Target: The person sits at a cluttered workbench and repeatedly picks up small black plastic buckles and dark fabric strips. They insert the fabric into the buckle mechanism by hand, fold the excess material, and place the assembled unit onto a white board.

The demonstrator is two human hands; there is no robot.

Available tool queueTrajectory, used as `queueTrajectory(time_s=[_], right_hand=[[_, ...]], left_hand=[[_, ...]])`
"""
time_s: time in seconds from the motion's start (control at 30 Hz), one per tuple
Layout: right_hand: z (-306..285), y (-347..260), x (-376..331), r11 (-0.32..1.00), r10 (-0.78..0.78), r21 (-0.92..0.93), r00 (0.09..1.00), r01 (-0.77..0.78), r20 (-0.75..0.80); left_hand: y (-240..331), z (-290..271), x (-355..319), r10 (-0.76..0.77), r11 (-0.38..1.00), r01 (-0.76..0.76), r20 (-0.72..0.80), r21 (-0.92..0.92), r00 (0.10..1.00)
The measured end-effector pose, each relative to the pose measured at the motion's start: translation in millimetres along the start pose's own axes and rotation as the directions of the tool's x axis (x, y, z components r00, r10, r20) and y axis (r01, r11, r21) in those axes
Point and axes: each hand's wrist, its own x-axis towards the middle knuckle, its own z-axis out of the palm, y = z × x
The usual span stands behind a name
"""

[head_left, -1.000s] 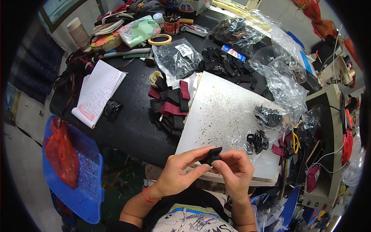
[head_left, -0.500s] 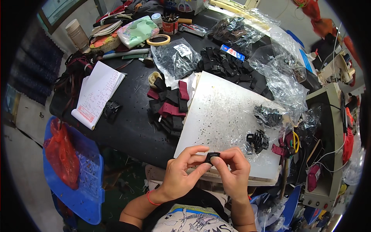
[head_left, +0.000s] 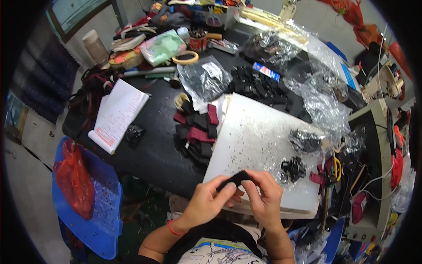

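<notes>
Over the near edge of a white board (head_left: pixel 250 127), I hold a short black strap piece (head_left: pixel 238 177) between both hands. My left hand (head_left: pixel 204 200) pinches its left end, thumb on top. My right hand (head_left: pixel 264 197) grips the other end between thumb and fingers. The strap is slightly bent; its underside is hidden. Left of the board lies a heap of black and maroon strap pieces (head_left: pixel 201 134). Black plastic parts, apparently buckles (head_left: pixel 293 170), sit on the board to the right, with a clear bag of black parts (head_left: pixel 305 140) behind them.
An open notepad (head_left: pixel 116 116) lies on the black table at left. Behind are a clear plastic bag (head_left: pixel 204 79), a tape roll (head_left: pixel 185 57) and a black pile with a small blue box (head_left: pixel 266 71). A blue chair (head_left: pixel 107 220) holding a red bag (head_left: pixel 75 185) stands left.
The black piece has been turned and now shows a longer strip of strap toward my left hand; the slot seen before is out of sight. The whole view has shifted slightly.
</notes>
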Motion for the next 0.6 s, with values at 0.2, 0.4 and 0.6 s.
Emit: queueTrajectory(time_s=[0.2,0.4,0.6], right_hand=[[-1.8,5.0,-2.2,0.982,0.036,0.181,0.997,-0.047,0.062],[24.4,26.9,-15.8,0.917,0.166,0.389,0.97,-0.087,-0.175],[6.9,12.1,-10.7,0.974,0.134,0.181,0.991,-0.136,0.022]], left_hand=[[2.8,-2.1,-0.9,-0.031,0.999,0.026,0.149,0.035,0.988],[-27.6,19.5,3.3,0.073,0.997,-0.073,0.025,0.006,0.997],[-16.3,16.2,7.3,0.596,0.741,-0.495,-0.105,0.455,0.796]])
